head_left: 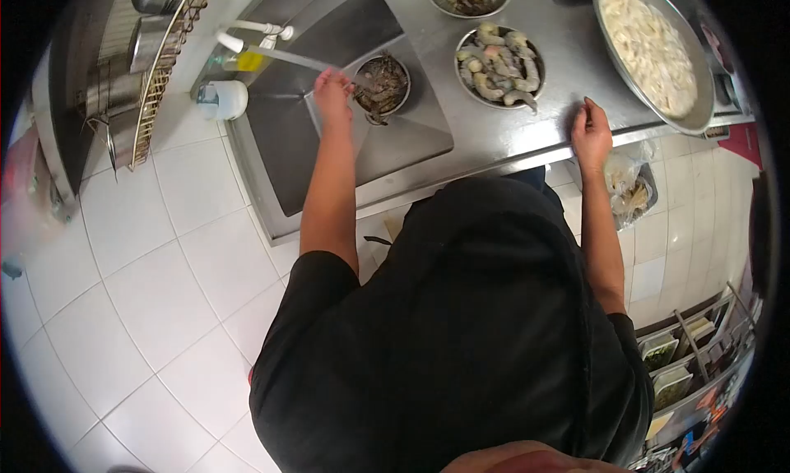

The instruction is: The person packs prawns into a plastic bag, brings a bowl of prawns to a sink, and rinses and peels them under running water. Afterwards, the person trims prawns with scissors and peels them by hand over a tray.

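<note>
My left hand (pixel 333 99) is over the sink, its fingers closed at the end of the faucet spout (pixel 292 57). Just right of these fingers, a metal bowl (pixel 406 90) stands in the sink, holding dark shrimp (pixel 380 82) that look unpeeled. At the counter's front edge rests my right hand (pixel 592 136), fingers loosely curled, with nothing visible in them. Between the two hands, on the counter, a round bowl (pixel 457 70) holds large grey shrimp (pixel 498 66). To the right of my right hand is a big metal basin (pixel 699 115) full of pale, whitish pieces (pixel 650 57).
Another metal bowl (pixel 469 12) with brownish contents sits at the back of the steel counter (pixel 559 53). A wire rack (pixel 156 86) with metal pots hangs at left. A white container (pixel 222 100) stands beside the sink (pixel 280 148). Below the counter is a lined bin (pixel 646 197).
</note>
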Demonstrator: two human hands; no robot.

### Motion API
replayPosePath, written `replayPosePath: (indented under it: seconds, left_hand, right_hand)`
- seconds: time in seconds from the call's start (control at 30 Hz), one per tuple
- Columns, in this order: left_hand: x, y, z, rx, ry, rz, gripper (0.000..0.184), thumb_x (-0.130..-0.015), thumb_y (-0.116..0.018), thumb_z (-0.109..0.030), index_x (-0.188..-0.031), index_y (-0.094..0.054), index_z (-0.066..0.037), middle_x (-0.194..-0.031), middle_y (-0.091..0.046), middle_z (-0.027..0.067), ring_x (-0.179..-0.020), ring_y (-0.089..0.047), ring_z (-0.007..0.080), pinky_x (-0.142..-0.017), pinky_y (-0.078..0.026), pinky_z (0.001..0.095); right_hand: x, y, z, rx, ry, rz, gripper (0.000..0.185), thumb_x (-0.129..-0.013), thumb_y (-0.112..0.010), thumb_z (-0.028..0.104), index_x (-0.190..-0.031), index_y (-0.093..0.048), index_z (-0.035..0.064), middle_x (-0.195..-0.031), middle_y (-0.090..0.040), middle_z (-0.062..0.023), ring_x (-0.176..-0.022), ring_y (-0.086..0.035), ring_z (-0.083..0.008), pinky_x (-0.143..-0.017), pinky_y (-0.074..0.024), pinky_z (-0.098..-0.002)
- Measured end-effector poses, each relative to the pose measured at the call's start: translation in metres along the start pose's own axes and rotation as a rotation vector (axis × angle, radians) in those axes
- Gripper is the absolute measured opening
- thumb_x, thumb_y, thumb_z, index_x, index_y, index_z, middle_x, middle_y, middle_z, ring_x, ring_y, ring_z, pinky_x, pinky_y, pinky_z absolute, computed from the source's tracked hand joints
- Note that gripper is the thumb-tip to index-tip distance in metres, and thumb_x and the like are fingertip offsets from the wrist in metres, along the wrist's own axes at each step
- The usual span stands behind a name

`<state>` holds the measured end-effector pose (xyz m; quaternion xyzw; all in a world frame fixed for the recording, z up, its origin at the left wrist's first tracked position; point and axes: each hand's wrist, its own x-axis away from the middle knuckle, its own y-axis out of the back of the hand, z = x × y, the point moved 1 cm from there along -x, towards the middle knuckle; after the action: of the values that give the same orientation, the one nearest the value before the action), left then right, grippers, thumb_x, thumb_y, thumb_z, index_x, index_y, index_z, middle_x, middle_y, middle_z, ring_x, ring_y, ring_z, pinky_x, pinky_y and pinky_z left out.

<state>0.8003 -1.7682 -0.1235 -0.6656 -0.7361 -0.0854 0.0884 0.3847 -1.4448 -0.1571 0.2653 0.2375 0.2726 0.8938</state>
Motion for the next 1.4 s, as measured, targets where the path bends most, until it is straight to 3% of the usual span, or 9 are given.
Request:
replayPosePath:
  seconds: [0.27, 0.57, 0.77, 0.93, 1.03, 1.1, 1.17, 1.27, 1.4]
  left_hand:
    - [-0.101, 0.058, -0.03, 0.127, 0.004, -0.121, 0.04, -0.082, -0.055, 0.002, -0.12, -0.046, 0.0, -0.092, -0.059, 0.0106, -0.075, -0.06, 0.0199, -0.063, -0.052, 0.0338]
    - [-0.182, 0.043, 0.043, 0.095, 0.18, 0.069, 0.026, -0.086, -0.054, -0.002, -0.112, -0.052, -0.002, -0.088, -0.061, 0.0103, -0.072, -0.061, 0.0212, -0.063, -0.052, 0.0358]
    - [-0.209, 0.035, 0.15, -0.407, 0.272, 0.212, 0.027, -0.086, -0.054, -0.004, -0.113, -0.057, -0.001, -0.096, -0.062, 0.0112, -0.087, -0.06, 0.0211, -0.072, -0.049, 0.0334]
    - [-0.247, 0.04, 0.253, -0.774, 0.051, 0.36, 0.028, -0.084, -0.059, -0.006, -0.11, -0.059, 0.002, -0.105, -0.063, 0.0121, -0.096, -0.059, 0.0223, -0.084, -0.046, 0.031]
    - [-0.265, 0.042, 0.302, -0.819, -0.11, 0.423, 0.03, -0.081, -0.063, -0.007, -0.109, -0.059, 0.003, -0.104, -0.064, 0.013, -0.096, -0.06, 0.0228, -0.086, -0.046, 0.0314]
    - [-0.266, 0.031, 0.314, -0.829, -0.147, 0.464, 0.031, -0.079, -0.064, -0.006, -0.108, -0.059, 0.004, -0.103, -0.065, 0.0141, -0.095, -0.062, 0.0238, -0.085, -0.048, 0.0325]
    - [-0.227, 0.002, 0.269, -0.861, -0.077, 0.484, 0.031, -0.077, -0.063, -0.004, -0.107, -0.06, 0.005, -0.104, -0.066, 0.0156, -0.095, -0.064, 0.0257, -0.083, -0.049, 0.0338]
    - [-0.249, 0.01, 0.303, -0.814, -0.078, 0.539, 0.031, -0.072, -0.063, -0.001, -0.103, -0.062, 0.005, -0.104, -0.067, 0.018, -0.093, -0.066, 0.0289, -0.082, -0.05, 0.0364]
    - [-0.248, 0.009, 0.311, -1.167, -0.16, 0.421, 0.026, -0.071, -0.064, -0.004, -0.096, -0.065, 0.002, -0.104, -0.068, 0.0201, -0.092, -0.066, 0.0321, -0.081, -0.05, 0.0377]
  right_hand:
    - [-0.001, -0.003, 0.011, 0.277, 0.043, 0.066, 0.024, -0.089, -0.058, 0.017, -0.11, -0.066, 0.0091, -0.099, -0.068, -0.0122, -0.083, -0.067, -0.0289, -0.072, -0.0532, -0.036]
    - [-0.001, -0.011, -0.011, 0.308, 0.019, 0.081, 0.026, -0.091, -0.058, 0.019, -0.114, -0.064, 0.0083, -0.104, -0.067, -0.0148, -0.095, -0.066, -0.0302, -0.081, -0.0513, -0.035]
    - [-0.001, -0.011, 0.0, 0.444, -0.129, 0.134, 0.027, -0.092, -0.059, 0.021, -0.117, -0.063, 0.0105, -0.106, -0.067, -0.0116, -0.095, -0.067, -0.0243, -0.082, -0.051, -0.0326]
    - [-0.001, -0.014, -0.013, 0.454, -0.085, 0.123, 0.028, -0.093, -0.058, 0.024, -0.119, -0.062, 0.0149, -0.107, -0.067, -0.0093, -0.096, -0.067, -0.0241, -0.082, -0.0512, -0.0323]
    - [0.0, -0.014, -0.011, 0.445, -0.133, 0.166, 0.029, -0.095, -0.057, 0.019, -0.122, -0.061, 0.0098, -0.107, -0.066, -0.0088, -0.094, -0.066, -0.0171, -0.085, -0.0499, -0.0288]
    - [-0.001, -0.015, -0.006, 0.465, -0.172, 0.181, 0.029, -0.095, -0.058, 0.019, -0.122, -0.061, 0.0101, -0.105, -0.066, -0.0081, -0.092, -0.065, -0.0157, -0.084, -0.05, -0.0279]
    - [0.0, -0.016, -0.006, 0.47, -0.188, 0.183, 0.029, -0.095, -0.058, 0.018, -0.122, -0.061, 0.0102, -0.103, -0.066, -0.0072, -0.091, -0.065, -0.0144, -0.083, -0.0501, -0.0271]
    - [0.001, -0.016, -0.008, 0.469, -0.189, 0.179, 0.029, -0.094, -0.059, 0.016, -0.122, -0.061, 0.0099, -0.103, -0.066, -0.0057, -0.088, -0.064, -0.0123, -0.082, -0.0501, -0.0262]
    - [-0.001, -0.018, -0.008, 0.427, -0.195, 0.147, 0.028, -0.094, -0.059, 0.016, -0.122, -0.061, 0.0095, -0.102, -0.065, -0.0054, -0.089, -0.063, -0.0122, -0.082, -0.0499, -0.0261]
